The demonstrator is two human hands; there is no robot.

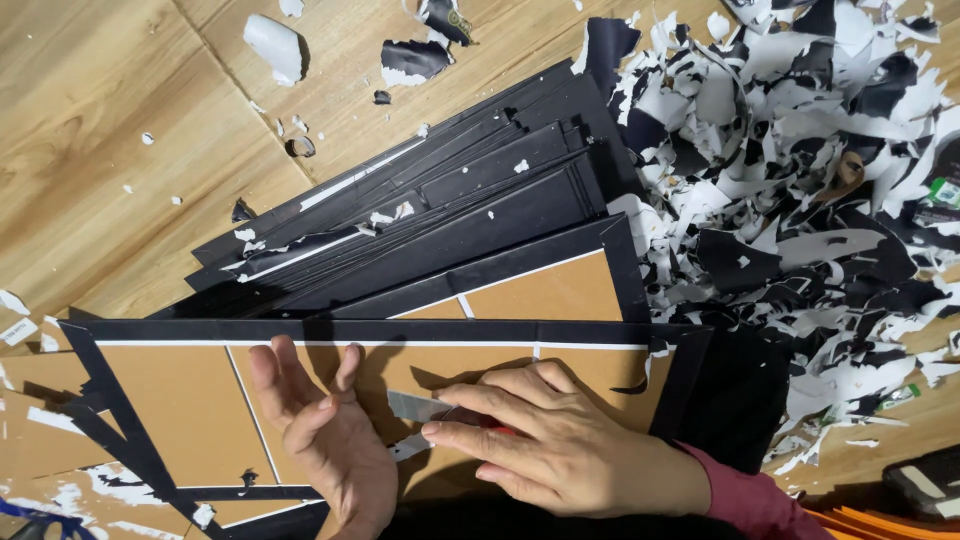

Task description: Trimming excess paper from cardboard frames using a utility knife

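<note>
We look down at a wooden floor (120, 120) heaped with black-and-white paper scraps (800, 180). Nearest us lies a flat brown cardboard panel edged in black paper (190, 400), atop a fanned stack of similar black panels (450, 210); it looks stiff, light, best steadied flat. Our left hand (320, 430) hovers with fingers spread. Our right hand (560, 440) pinches a small grey blade (415, 405) against the panel.
</note>
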